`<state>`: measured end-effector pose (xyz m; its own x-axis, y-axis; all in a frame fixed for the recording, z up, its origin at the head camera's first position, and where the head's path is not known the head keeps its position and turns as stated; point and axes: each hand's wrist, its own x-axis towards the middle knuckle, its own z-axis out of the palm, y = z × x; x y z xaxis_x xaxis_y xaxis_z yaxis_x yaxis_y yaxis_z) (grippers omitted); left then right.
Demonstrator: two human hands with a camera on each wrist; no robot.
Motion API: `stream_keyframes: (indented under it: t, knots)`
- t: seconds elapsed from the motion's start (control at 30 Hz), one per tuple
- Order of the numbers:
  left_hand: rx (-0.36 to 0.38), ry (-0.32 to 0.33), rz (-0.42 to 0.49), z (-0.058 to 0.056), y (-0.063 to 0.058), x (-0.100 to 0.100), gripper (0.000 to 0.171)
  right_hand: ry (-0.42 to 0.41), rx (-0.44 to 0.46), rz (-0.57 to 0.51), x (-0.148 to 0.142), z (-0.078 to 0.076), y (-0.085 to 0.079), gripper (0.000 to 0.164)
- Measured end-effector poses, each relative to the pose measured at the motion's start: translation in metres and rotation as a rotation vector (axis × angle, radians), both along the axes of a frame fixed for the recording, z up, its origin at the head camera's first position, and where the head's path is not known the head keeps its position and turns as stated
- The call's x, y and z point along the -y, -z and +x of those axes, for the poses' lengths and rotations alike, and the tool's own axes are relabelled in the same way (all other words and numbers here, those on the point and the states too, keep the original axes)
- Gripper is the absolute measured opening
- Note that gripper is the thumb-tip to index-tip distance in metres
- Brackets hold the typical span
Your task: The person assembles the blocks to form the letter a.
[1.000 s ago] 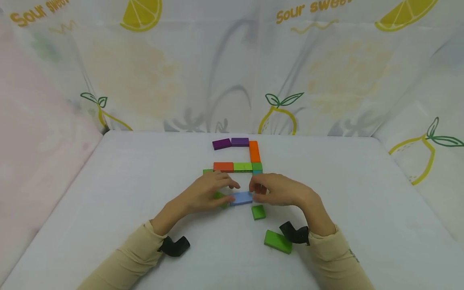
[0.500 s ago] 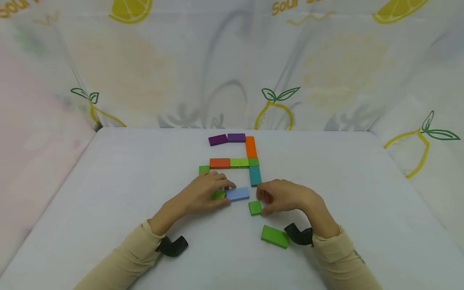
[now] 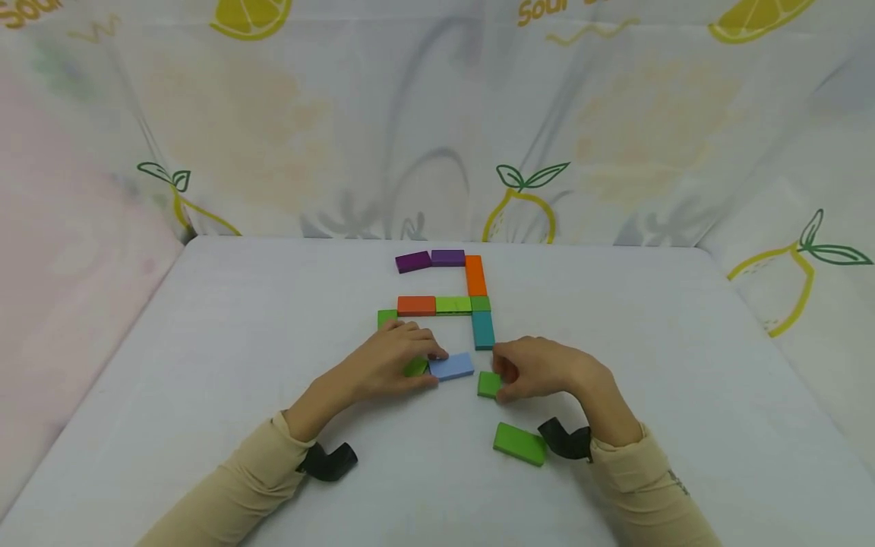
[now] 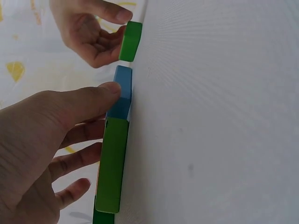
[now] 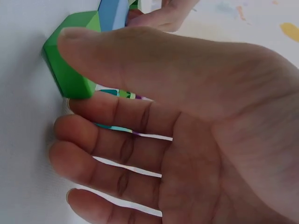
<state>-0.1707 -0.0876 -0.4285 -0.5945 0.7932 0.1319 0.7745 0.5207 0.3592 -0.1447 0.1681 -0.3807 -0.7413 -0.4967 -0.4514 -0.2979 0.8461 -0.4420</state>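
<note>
My left hand (image 3: 390, 363) pinches a light blue block (image 3: 453, 367) between thumb and index finger near its left end. Against that end lies a longer green block (image 4: 112, 165), partly covered by the hand in the head view. To the right, thumb and index finger of my right hand (image 3: 547, 368) hold a small green block (image 3: 488, 384) by its sides. In the right wrist view the thumb lies on this green block (image 5: 72, 56), the other fingers bent beside it. A narrow gap separates it from the blue block.
Behind the hands, a teal block (image 3: 482, 330), small green, lime (image 3: 453, 305), red (image 3: 416, 306), orange (image 3: 475, 275) and two purple blocks (image 3: 447, 258) form connected lines on the white table. A loose green block (image 3: 519, 444) lies nearer, beside the right wrist's black mount (image 3: 566, 439).
My right hand has left the blue block's right end and taken hold of the small green block, which has shifted slightly right and away. My left hand stays at the blue block.
</note>
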Motion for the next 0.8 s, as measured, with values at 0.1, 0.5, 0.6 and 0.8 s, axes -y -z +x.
stream_keyframes:
  t: [0.1, 0.5, 0.6, 0.8]
  knots:
    - [0.000, 0.010, -0.005, 0.0005, -0.0005, -0.0006, 0.031, 0.010, -0.009, 0.006, -0.0017, -0.0014, 0.0002, 0.024]
    - [0.004, 0.054, -0.002, 0.0004, -0.0033, 0.0003, 0.030, 0.048, -0.079, 0.028, -0.0029, -0.0069, 0.0044, 0.026]
    - [-0.001, 0.068, -0.015, -0.0002, -0.0047, 0.0015, 0.030, 0.056, -0.110, 0.049, -0.0018, -0.0071, 0.0052, 0.026]
    - [0.000, 0.101, -0.022, -0.0018, -0.0080, 0.0043, 0.029, 0.066, -0.155, 0.079, -0.0011, -0.0068, 0.0046, 0.028]
